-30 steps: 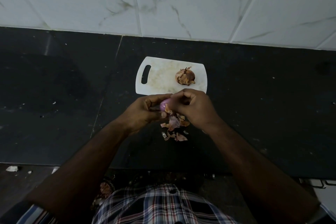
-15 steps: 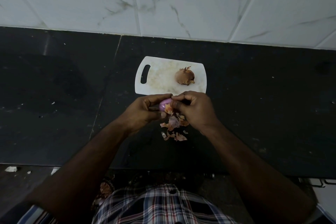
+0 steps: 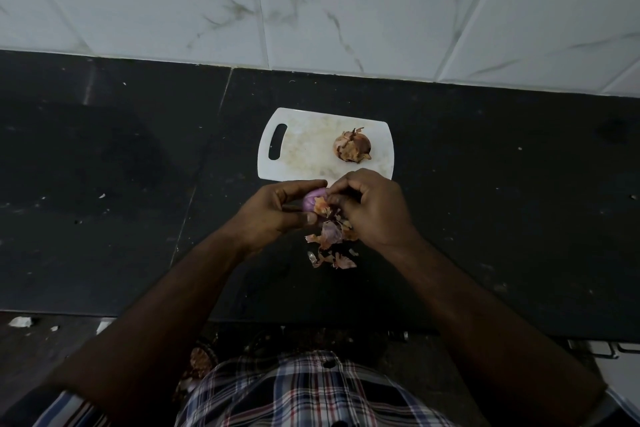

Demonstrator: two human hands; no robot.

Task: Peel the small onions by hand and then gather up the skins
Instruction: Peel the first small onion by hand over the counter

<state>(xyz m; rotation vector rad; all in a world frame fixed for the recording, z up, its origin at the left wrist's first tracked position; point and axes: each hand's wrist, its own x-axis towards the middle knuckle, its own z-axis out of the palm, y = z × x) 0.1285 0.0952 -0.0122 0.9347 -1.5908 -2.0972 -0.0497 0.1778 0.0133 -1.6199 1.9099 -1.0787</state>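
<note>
- Nearest on the dark stone countertop (image 3: pixel 485 218), a small heap of loose papery brown-and-purple onion skins (image 3: pixel 330 246) is seen lying just below the hands; these have not yet been gathered, so the second half of the task is judged wholly outstanding.
- Just beyond the heap, a small purple onion, partly stripped (image 3: pixel 310 202), is held above the counter between the two hands. Its smooth purple flesh is exposed on the left side, while a brown flap of skin is attached on the right, so this onion is judged about half peeled.
- The left hand (image 3: pixel 277 210) is curled round the onion, with thumb and fingers gripping it.
- The right hand (image 3: pixel 372 206) is bent inward with its fingertips pinching the loose flap of skin at the onion's right side.
- Farther away, on the white plastic chopping board with a handle slot (image 3: pixel 301 149), a second small onion in its dry brown skin (image 3: pixel 353 146) is seen resting right of centre, untouched; it remains to be peeled.
</note>
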